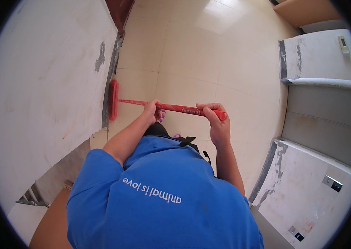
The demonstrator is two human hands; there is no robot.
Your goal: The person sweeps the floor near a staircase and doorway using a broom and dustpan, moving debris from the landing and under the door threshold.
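Observation:
A red broom handle [175, 107] runs across the view in front of my body. My left hand [153, 111] grips it around its middle part. Near the handle's thick top end, my right hand [214, 116] is closed on it, with the thumb along the side. At the far end, the red broom head [114, 100] is on the tiled floor [191, 62], against the foot of the white wall on the left. Its bristles are hard to make out.
A scuffed white wall [54, 77] stands close on the left, with a dark red door frame [120, 15] beyond it. To the right are a grey panel [321, 112] between wall sections and a wall with switches [332, 183]. Purple sandals show below my hands.

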